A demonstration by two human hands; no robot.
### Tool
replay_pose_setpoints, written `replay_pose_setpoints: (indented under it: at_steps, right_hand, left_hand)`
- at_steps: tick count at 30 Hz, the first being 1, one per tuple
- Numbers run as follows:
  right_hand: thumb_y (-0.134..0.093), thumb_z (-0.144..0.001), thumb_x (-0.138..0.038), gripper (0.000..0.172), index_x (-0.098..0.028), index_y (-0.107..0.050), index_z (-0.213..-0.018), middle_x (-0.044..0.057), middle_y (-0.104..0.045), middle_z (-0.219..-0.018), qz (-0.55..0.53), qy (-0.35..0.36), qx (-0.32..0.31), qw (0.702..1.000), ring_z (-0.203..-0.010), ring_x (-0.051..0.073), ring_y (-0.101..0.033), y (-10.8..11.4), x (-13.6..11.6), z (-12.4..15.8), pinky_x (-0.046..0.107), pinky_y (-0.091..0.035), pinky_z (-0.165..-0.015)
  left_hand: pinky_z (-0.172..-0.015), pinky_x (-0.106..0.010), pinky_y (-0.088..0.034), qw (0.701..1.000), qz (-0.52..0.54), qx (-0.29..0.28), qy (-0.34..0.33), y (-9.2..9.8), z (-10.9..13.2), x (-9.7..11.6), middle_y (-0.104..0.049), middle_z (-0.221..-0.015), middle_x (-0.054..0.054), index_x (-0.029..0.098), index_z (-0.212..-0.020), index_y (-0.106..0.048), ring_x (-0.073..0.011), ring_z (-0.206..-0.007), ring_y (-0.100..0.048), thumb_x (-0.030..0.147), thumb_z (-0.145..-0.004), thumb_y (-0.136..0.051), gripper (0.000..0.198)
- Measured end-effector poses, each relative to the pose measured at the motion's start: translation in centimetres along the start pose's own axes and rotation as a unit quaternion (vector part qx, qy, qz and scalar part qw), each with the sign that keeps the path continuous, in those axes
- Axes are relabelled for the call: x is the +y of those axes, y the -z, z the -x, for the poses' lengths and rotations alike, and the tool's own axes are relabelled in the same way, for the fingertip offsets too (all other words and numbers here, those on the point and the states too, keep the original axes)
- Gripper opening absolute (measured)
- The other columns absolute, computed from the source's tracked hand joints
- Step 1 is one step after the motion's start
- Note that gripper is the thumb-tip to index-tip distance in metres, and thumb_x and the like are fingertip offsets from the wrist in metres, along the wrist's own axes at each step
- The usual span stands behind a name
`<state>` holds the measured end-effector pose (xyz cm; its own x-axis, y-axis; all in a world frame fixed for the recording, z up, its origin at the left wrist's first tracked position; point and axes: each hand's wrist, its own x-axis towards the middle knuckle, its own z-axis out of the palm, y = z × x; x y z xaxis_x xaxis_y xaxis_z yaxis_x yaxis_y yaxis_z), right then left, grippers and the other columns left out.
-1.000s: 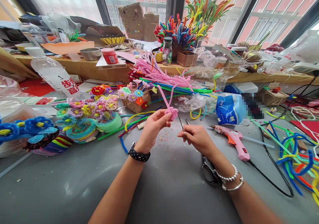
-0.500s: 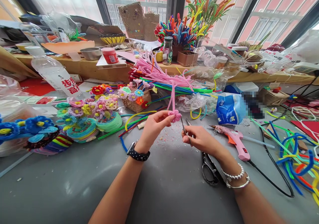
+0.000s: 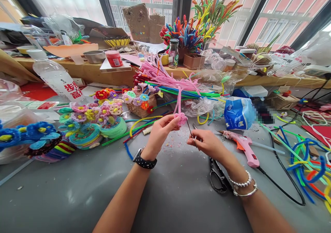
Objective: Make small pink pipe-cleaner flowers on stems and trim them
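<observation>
Between the thumb and fingers of my left hand is a pink pipe-cleaner flower, a fuzzy, looped piece. Pink pipe-cleaner strands rise from it toward the bundle behind. My right hand is closed around a thin pointed metal tool; its tip is at the flower's right edge. Fingers hide the rest of the tool, so tweezers or small scissors cannot be told apart. Below the right hand, black-handled scissors lie on the grey table, their upper part partly covered by that hand.
To the right lie a pink glue gun with its cord, a blue tissue pack and tangled pipe cleaners. Flower-filled pots and a bottle stand left. A pink pipe-cleaner bundle lies behind.
The pink flower is turned slightly, showing more of its face. My right hand has shifted a little left and the metal tool slants more toward the flower.
</observation>
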<state>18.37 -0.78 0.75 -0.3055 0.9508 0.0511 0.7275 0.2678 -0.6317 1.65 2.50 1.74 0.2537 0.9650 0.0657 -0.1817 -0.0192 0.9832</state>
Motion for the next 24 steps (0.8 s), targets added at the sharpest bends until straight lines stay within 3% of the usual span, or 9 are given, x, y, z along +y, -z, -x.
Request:
replay_pose_setpoints:
  at_steps: [4, 11, 24]
  right_hand:
    - [-0.046, -0.074, -0.051, 0.037, -0.017, -0.049, -0.059, -0.003, -0.05, -0.056, 0.008, 0.001, 0.004, 1.0, -0.053, 0.011, -0.044, -0.47, -0.14, -0.04, 0.021, -0.029, -0.05]
    - [-0.042, -0.078, -0.05, 0.035, -0.018, -0.05, -0.066, -0.004, -0.046, -0.056, -0.062, 0.009, -0.054, 0.997, -0.048, 0.009, -0.044, -0.7, -0.08, 0.09, 0.02, -0.031, -0.048]
    - [-0.042, -0.078, -0.048, 0.038, -0.017, -0.049, -0.059, -0.003, -0.049, -0.052, -0.087, 0.003, -0.055, 0.995, -0.043, 0.008, -0.045, -0.61, -0.12, 0.08, 0.019, -0.031, -0.046]
  left_hand:
    - [-0.074, -0.028, -0.046, 0.999, 0.034, 0.004, 0.0, -0.2, 0.1, -0.13, -0.065, -0.09, -0.005, 0.015, -0.086, -0.064, -0.0159, -0.081, -0.058, 0.03, -0.066, -0.063, 0.026]
    - [-0.073, -0.031, -0.046, 0.998, 0.056, 0.028, 0.003, 0.04, -0.04, 0.04, -0.067, -0.081, -0.005, 0.014, -0.08, -0.06, -0.0173, -0.078, -0.061, 0.028, -0.061, -0.068, 0.025]
    - [-0.069, -0.024, -0.047, 0.999, 0.042, 0.023, -0.021, 0.39, -0.14, -0.09, -0.067, -0.076, -0.002, 0.014, -0.078, -0.061, -0.0118, -0.071, -0.06, 0.024, -0.065, -0.065, 0.018]
